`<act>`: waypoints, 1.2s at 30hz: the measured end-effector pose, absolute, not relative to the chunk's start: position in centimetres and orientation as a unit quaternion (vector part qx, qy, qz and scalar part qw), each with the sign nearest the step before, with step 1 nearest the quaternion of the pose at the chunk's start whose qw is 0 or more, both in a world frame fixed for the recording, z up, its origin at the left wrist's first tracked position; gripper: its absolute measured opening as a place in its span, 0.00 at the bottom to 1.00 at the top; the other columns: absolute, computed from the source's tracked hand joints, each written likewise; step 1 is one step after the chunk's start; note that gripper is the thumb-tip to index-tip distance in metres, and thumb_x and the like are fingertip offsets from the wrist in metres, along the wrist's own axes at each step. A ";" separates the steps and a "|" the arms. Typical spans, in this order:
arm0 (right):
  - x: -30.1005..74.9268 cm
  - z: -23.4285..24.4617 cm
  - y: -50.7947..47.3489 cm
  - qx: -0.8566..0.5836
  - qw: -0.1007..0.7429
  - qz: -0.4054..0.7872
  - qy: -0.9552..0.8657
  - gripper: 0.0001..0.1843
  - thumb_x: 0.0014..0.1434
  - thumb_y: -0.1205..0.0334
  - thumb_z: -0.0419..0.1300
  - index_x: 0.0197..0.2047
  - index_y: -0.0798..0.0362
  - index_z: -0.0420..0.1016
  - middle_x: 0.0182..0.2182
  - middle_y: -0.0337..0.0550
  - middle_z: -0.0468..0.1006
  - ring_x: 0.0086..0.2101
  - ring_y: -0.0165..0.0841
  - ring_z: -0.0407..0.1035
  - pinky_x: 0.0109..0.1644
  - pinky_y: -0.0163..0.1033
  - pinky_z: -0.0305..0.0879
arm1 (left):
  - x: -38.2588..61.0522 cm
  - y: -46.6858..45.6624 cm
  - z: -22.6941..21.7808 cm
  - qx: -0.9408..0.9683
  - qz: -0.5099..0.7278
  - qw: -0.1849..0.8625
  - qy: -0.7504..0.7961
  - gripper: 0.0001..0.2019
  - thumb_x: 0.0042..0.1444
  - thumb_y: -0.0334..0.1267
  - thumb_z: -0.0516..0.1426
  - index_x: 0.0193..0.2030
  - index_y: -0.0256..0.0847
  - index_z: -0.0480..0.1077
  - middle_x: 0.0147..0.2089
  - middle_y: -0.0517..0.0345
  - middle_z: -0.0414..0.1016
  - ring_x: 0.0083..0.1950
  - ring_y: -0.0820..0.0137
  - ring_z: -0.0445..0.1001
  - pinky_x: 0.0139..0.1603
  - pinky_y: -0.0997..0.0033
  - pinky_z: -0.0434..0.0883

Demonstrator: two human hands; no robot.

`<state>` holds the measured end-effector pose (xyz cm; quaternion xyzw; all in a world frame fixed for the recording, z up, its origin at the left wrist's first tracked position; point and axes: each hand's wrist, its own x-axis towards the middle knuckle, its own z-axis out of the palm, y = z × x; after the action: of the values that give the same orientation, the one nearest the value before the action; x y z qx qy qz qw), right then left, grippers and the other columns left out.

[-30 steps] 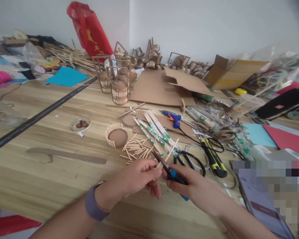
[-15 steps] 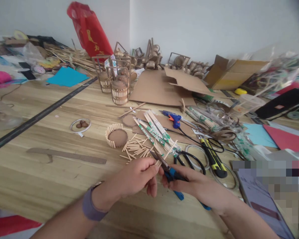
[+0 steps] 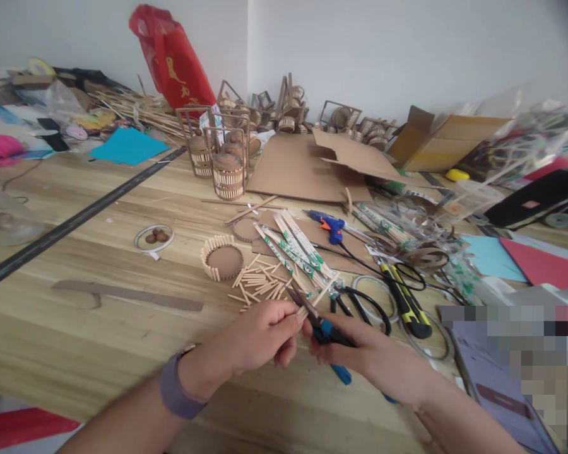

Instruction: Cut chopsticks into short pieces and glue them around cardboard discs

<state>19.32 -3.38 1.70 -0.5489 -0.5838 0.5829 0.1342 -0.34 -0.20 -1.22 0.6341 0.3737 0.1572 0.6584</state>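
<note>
Pale wood-grain table point(image 3: 99, 359) with a dark strip point(image 3: 85, 214) crossing its left side. On it lie loose short sticks point(image 3: 262, 279) beside a round cardboard base point(image 3: 226, 260) edged with upright sticks; leftward, a cardboard strip point(image 3: 156, 299) and a white ring point(image 3: 138, 242) around brown balls point(image 3: 158, 236).

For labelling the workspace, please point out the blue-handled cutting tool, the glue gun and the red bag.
Blue-handled cutting tool point(image 3: 329, 329), head view: blue handle near blades.
Glue gun point(image 3: 334, 229), head view: blue body.
Red bag point(image 3: 176, 69), head view: front panel.
</note>
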 end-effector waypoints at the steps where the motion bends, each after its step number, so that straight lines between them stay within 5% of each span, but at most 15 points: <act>1: 19.2 1.6 -3.4 -0.551 0.134 0.570 -0.594 0.06 0.51 0.62 0.56 0.34 0.52 0.69 0.28 0.35 0.64 0.30 0.30 0.57 0.32 0.33 0.56 | -0.4 -0.2 -1.2 0.636 0.157 0.655 0.377 0.18 0.64 0.51 0.46 0.36 0.39 0.65 0.19 0.67 0.63 0.19 0.76 0.58 0.21 0.77 0.55; 16: 19.4 1.4 -3.4 -0.553 0.167 0.473 -0.665 0.10 0.58 0.57 0.55 0.39 0.51 0.71 0.36 0.40 0.75 0.38 0.35 0.67 0.41 0.36 0.64 | -0.6 0.4 -1.2 0.619 0.258 0.633 0.387 0.18 0.65 0.52 0.46 0.37 0.39 0.66 0.18 0.68 0.60 0.21 0.75 0.57 0.24 0.75 0.56; 22: 21.2 1.3 -3.2 -0.658 0.220 0.264 -0.670 0.13 0.60 0.50 0.52 0.36 0.51 0.69 0.30 0.43 0.75 0.32 0.38 0.69 0.36 0.41 0.65 | -0.5 0.5 -0.8 0.638 0.239 0.597 0.423 0.16 0.65 0.48 0.45 0.37 0.40 0.66 0.19 0.67 0.63 0.21 0.74 0.60 0.25 0.74 0.57; 26: 20.8 0.7 -3.0 -0.589 0.318 0.122 -0.733 0.08 0.63 0.57 0.52 0.43 0.50 0.67 0.47 0.52 0.76 0.49 0.43 0.70 0.50 0.46 0.65 | -0.1 0.0 -0.8 0.700 0.179 0.543 0.428 0.14 0.66 0.44 0.44 0.36 0.41 0.65 0.21 0.65 0.68 0.22 0.72 0.64 0.25 0.74 0.59; 29: 20.0 -0.4 -2.9 -0.524 0.311 0.100 -0.786 0.09 0.64 0.64 0.52 0.47 0.50 0.66 0.55 0.54 0.72 0.56 0.42 0.66 0.56 0.46 0.64 | 0.3 -0.4 -1.0 0.754 0.153 0.474 0.428 0.12 0.66 0.39 0.45 0.32 0.42 0.63 0.23 0.60 0.71 0.26 0.69 0.70 0.29 0.72 0.61; 36: 19.3 -2.3 -3.0 -0.568 0.227 0.058 -0.789 0.06 0.63 0.64 0.52 0.42 0.52 0.67 0.35 0.48 0.75 0.37 0.41 0.73 0.37 0.41 0.68 | 0.8 -1.1 -2.2 0.847 0.130 0.269 0.441 0.13 0.67 0.36 0.44 0.44 0.40 0.69 0.40 0.45 0.78 0.41 0.57 0.76 0.40 0.63 0.67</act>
<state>19.34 -3.01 -2.29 -0.5684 -0.7889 0.0576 0.2266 0.80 -1.13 -2.25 0.8465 0.4406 0.1297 0.2692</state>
